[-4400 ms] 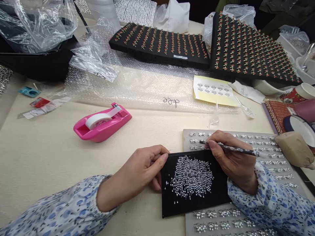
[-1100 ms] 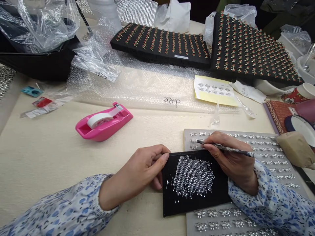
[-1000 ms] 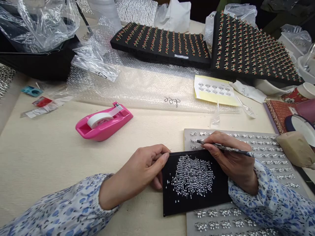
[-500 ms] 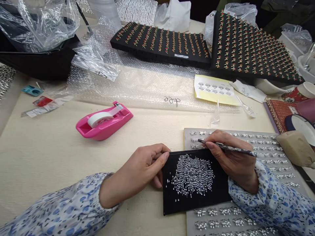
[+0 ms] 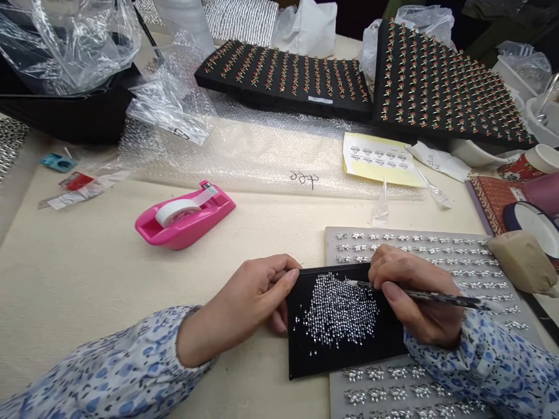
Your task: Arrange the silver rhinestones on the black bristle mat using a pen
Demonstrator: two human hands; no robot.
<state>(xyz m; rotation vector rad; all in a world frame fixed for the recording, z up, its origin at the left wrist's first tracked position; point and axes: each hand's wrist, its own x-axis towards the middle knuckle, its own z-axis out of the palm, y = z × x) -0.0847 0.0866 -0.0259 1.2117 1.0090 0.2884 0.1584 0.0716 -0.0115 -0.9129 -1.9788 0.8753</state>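
Head view: one black tray (image 5: 305, 364), flat, low-edged along its far side, bearing a dense patch of small, bright, silvery stones (image 5: 340, 311), with a few strays towards the left edge; it lay partly over a grey board (image 5: 331, 247) set with rows of star-like silver metal pieces (image 5: 358, 235), its left part over the pale tabletop (image 5: 279, 227). Left hand (image 5: 248, 305): grasping the tray's far left corner, thumb on top. Right hand (image 5: 419, 291): gripping a dark, mottled pen-like tool (image 5: 441, 298), its pale tip at the far edge of the patch; whether tip and stones touched could not be told. Step in hand, as judged: singling out a stone with the tip. The next move seemed to call for a light, precise touch and a steady tray. Also present: one pink tape dispenser (image 5: 192, 230), well apart from the tray.
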